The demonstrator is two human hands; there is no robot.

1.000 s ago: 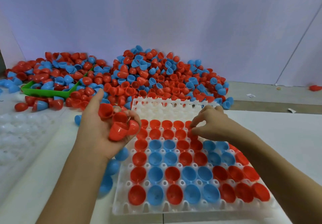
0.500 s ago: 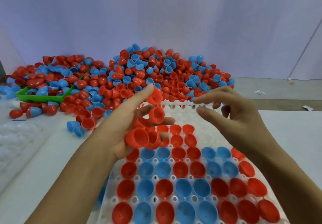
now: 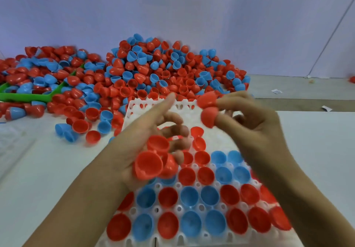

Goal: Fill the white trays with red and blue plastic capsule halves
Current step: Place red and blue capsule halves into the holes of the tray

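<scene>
Two red capsule halves sit capped over fingertips of my right hand, one above the other, dome ends pointing left, raised over the far part of the white tray; that grip has its fingers curled with the two halves carried on them. My left hand lies palm up over the tray's left side, index finger stretched toward the far edge and the other fingers loosely bent, cradling a small cluster of red halves whose open mouths face up and toward me. I see glossy, thin-walled, egg-shaped cups, some deeper and some shallower. On the table the tray's near rows hold red and blue halves, each seated mouth-up in its own socket, reds mostly at the left and right, blues grouped in between; the far rows show bare white sockets. Behind the tray a big heap of loose red and blue halves spreads along the wall, partly covering a green tray at the left, with a few strays lying just beside the white tray's left edge.
</scene>
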